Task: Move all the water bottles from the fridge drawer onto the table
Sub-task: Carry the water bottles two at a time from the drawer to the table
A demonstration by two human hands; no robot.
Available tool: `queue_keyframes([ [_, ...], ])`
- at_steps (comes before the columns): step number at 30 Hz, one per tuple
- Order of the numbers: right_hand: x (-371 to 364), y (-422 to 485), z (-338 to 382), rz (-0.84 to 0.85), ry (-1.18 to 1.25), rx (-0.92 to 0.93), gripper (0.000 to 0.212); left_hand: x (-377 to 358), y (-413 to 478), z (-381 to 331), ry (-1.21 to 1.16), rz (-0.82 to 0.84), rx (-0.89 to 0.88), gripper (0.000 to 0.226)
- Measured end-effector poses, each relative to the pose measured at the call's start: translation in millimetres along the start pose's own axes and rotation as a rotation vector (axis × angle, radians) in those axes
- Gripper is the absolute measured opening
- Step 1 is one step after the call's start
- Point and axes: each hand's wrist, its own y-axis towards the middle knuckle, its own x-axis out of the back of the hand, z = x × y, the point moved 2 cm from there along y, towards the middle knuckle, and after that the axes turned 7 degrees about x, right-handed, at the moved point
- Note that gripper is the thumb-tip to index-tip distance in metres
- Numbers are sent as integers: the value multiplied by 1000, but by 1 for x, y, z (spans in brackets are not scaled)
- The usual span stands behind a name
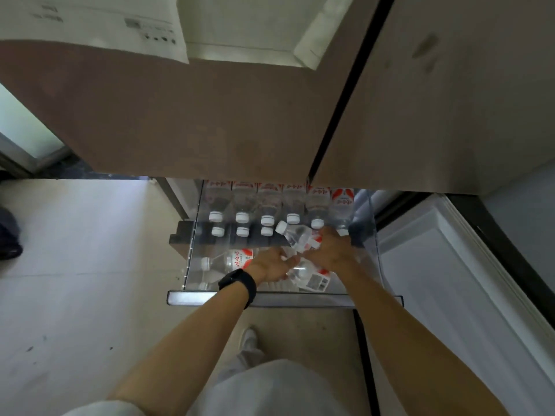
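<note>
Clear glossy plastic bottles [295, 235], transparent plastic drawer [192, 250], matt brown fridge door [180, 121].

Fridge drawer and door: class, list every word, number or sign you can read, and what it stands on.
None reads surely.
Lying bottle: red label characters, blurred.
Standing bottles: red label print, blurred.
Tilted bottle: label blurred.
Low bottle: dark code block, too small.
Fridge door sheet: grey print, symbols, too small.

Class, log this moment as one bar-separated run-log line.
stage: unloading | right hand: grips tilted clear plastic white-capped water bottle | left hand: beside it, grip unclear | transparent fridge drawer: open, bottle row inside
</note>
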Motion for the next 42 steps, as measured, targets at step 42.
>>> queue_keyframes([
  [42,53,-124,-70,-186,295,288,59,-32,-52,-87,273,-139,-533,43],
])
